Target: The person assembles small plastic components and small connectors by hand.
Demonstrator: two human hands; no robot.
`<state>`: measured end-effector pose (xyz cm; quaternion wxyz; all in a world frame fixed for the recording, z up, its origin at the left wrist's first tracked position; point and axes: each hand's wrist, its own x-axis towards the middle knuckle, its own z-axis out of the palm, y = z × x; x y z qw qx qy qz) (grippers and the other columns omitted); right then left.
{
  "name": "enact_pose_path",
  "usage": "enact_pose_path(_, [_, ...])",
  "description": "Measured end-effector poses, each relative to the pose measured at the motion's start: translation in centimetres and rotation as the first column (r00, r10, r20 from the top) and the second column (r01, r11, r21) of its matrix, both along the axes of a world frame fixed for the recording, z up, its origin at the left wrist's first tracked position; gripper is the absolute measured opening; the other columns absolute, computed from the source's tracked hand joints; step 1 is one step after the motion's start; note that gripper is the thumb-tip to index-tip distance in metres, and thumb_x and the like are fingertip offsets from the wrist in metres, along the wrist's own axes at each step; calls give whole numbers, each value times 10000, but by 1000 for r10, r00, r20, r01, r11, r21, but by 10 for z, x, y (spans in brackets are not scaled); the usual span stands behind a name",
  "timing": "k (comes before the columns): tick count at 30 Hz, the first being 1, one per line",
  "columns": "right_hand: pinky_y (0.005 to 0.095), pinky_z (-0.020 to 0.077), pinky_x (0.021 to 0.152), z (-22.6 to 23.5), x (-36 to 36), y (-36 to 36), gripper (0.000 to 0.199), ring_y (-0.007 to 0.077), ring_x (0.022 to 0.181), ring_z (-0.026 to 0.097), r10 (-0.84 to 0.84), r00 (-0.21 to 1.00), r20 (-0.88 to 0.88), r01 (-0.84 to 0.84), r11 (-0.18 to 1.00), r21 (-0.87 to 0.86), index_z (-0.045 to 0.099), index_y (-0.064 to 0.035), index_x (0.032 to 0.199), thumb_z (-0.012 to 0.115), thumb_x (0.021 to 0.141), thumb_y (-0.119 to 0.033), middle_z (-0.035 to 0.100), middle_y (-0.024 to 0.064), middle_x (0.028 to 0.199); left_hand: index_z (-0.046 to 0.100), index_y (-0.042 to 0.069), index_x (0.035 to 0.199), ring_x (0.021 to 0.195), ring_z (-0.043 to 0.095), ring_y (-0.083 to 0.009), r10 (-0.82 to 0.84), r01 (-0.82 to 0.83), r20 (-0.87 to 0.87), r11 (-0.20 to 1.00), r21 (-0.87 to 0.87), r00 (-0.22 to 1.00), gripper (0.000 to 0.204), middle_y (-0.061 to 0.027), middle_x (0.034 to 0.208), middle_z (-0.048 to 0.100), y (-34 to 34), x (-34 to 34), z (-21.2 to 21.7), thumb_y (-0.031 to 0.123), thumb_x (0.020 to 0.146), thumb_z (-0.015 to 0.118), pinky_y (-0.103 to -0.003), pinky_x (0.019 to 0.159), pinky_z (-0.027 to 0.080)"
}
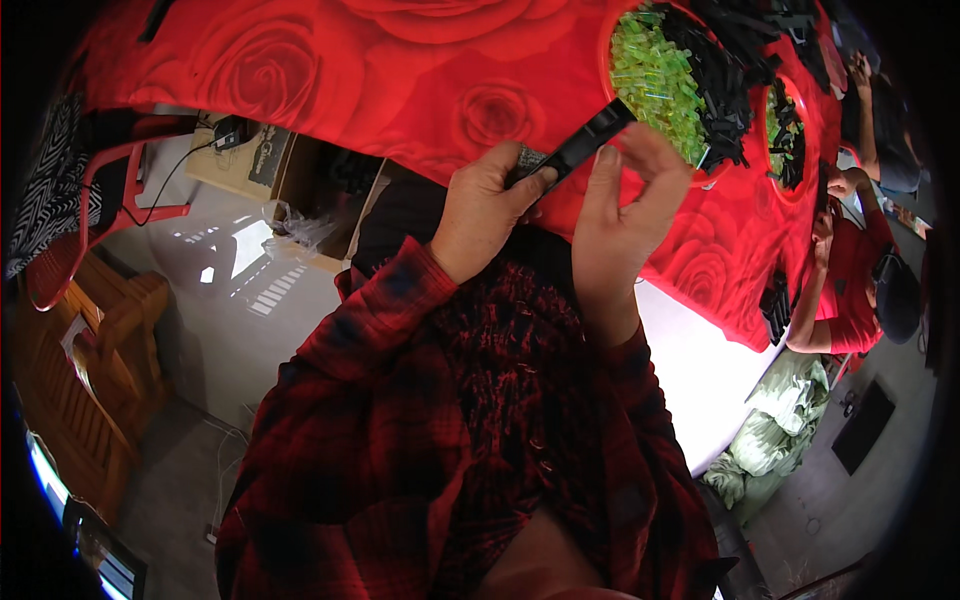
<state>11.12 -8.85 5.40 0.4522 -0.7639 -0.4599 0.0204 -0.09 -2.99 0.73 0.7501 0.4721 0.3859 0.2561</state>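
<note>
Both hands pinching black strip at table edge.
Left hand (487, 205) and right hand (625, 190) are clamping strip (578, 148), long axis slanting up-right toward bowl (607, 60).

Both hands grip a narrow black plastic strip at the table's edge

The left hand (487, 208) and right hand (628, 190) pinch the narrow black plastic strip (585, 142) over the red rose-printed tablecloth (400, 80), just beside a round red tray (607, 90) of translucent green and black pieces.
</note>
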Motion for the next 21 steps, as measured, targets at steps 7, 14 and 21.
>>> enact_pose_path(7, [304,499,838,13,20,27,364,204,849,609,144,804,-577,-107,989,98,476,60,1296,467,1082,-235,580,157,1108,614,9,885,575,580,-64,-61,61,-8,998,8,998,181,-16,672,611,-2,-5,4,156,936,707,-254,513,442])
enact_pose_path(14, [296,473,764,4,17,16,252,170,822,593,152,891,-427,-156,987,24,502,10,1027,424,1089,-221,541,121,1018,606,9,934,630,598,-74,-192,185,-66,978,-98,979,162,-18,770,633,2,-14,17,148,962,685,-229,574,467])
enact_pose_path(21, [325,462,788,18,14,2,164,181,827,578,218,957,-192,-230,972,-41,502,7,1055,445,1065,-146,507,116,982,617,4,928,622,591,-69,-196,196,16,974,-117,981,186,-13,748,626,-3,-18,20,170,951,698,-236,553,454])
